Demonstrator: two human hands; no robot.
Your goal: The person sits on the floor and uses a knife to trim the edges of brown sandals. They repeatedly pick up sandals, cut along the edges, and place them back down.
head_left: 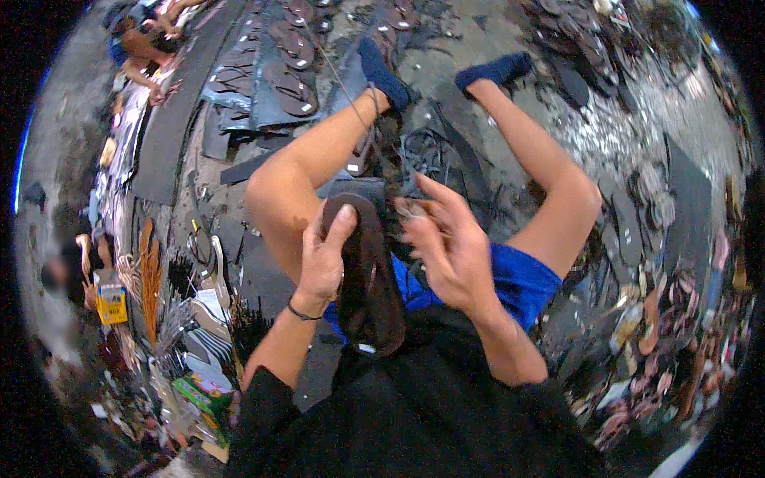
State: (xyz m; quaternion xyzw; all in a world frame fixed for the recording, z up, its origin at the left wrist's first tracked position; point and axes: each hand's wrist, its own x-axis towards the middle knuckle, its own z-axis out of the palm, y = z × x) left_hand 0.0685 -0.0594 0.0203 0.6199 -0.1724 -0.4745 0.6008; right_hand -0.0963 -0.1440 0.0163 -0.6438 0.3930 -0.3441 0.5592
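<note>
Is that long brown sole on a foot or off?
Off: the left-hand grip has the brown sole, and both feet, in dark blue socks, are well apart from it.

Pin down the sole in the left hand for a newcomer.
Find the blue shorts mid-view, then the left hand at their left. It grips the far end of a long dark brown sole. Unlike the sandals laid out beyond, this one is held.
</note>
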